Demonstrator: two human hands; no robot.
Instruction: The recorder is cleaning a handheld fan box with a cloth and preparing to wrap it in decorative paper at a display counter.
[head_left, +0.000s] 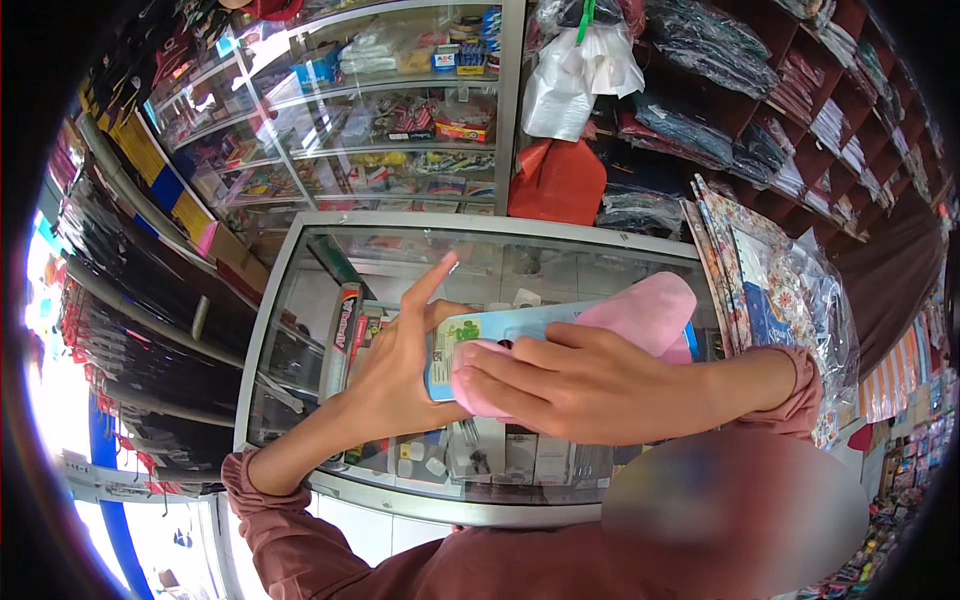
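My left hand (390, 367) grips the left end of a light-blue flat box or case (536, 319) above the glass counter, with the index finger stretched out. A label with a green picture and some writing (455, 346) is on its left end. My right hand (592, 379) clasps a pink cloth (645, 307) against the upper face of the box. One part of the cloth bunches under my right fingertips, and the rest drapes over the right end. My right hand and the cloth hide much of the box.
Beneath my hands stands a metal-framed glass display counter (465, 220) with boxed goods inside. Flower-patterned books or folders in clear plastic (780, 285) stand at its right end. Plastic bags (559, 90) hang beyond it, near a glazed cabinet (405, 157). Dark hanging goods (142, 300) line the left.
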